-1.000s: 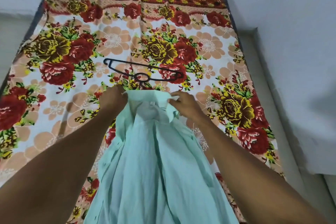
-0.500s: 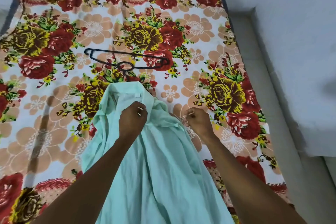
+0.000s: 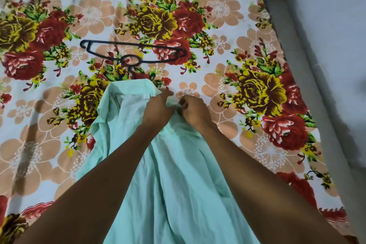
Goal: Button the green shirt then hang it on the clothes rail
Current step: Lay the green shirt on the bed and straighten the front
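The pale green shirt lies crumpled on the flowered bedsheet, collar end pointing away from me. My left hand pinches the fabric at the right side of the collar. Right beside it, my right hand grips the same bunch of cloth with fingers curled; the two hands touch. A small white label shows inside the collar. The buttons are hidden by my hands and the folds. A black plastic hanger lies flat on the sheet just beyond the collar.
The bed's grey edge runs along the right, with a pale wall or floor beyond it. No clothes rail is in view.
My left hand moved right across the collar to meet my right hand, which shifted up and left. The two hands now sit together at the shirt's right collar. The camera has tilted closer.
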